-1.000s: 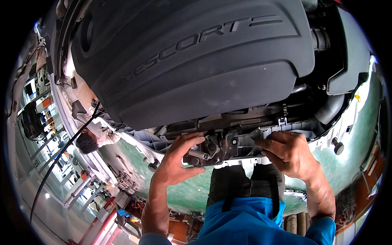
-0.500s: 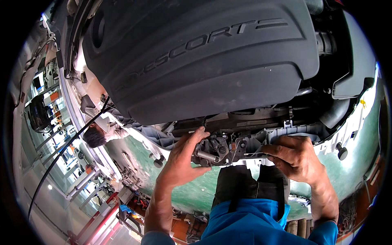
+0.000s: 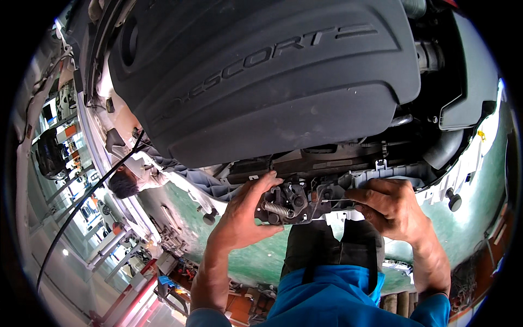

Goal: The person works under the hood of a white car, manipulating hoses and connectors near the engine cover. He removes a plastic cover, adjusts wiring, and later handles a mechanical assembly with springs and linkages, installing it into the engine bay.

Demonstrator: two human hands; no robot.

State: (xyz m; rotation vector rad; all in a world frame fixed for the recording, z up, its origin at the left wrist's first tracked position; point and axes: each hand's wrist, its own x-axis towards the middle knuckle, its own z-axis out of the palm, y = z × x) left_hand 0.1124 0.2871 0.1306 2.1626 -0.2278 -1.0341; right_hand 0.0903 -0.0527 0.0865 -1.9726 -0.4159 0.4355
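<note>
Both forearms rise from the near edge, bent inward toward the hood latch (image 3: 298, 200), which lies at the near side of the engine bay, between the hands. The left hand (image 3: 239, 218) clasps the latch's left end, fingers curled over its far side and thumb extended along the near side, beside a coil spring (image 3: 279, 210). The right hand (image 3: 395, 210), knuckles up and fingers bent leftward, pinches a thin rod (image 3: 338, 200) between thumb and forefinger. Beyond lies the black engine cover (image 3: 267, 103).
</note>
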